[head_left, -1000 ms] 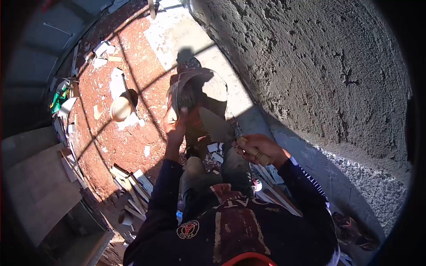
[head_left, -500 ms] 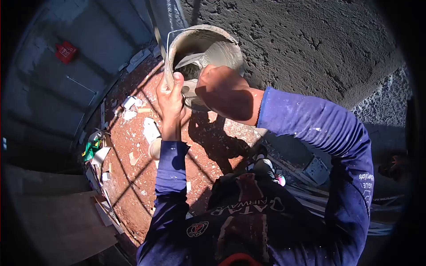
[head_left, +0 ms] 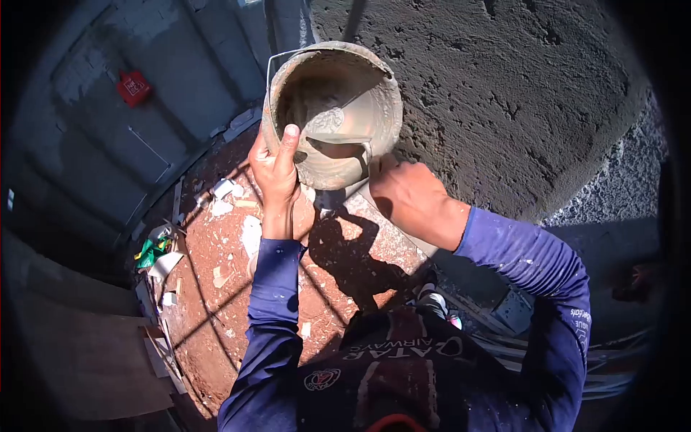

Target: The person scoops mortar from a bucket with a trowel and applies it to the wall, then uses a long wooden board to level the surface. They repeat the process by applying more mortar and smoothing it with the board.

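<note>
my left hand (head_left: 276, 173) grips the bucket (head_left: 380, 108), my right hand (head_left: 409, 193) the trowel (head_left: 353, 140) inside, seemingly mid-scoop, so next wants a steady lift.

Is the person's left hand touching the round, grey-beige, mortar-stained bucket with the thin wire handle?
Touching. The head view shows the bare left hand gripping the bucket by its side, with the thumb laid over the rim.
</note>
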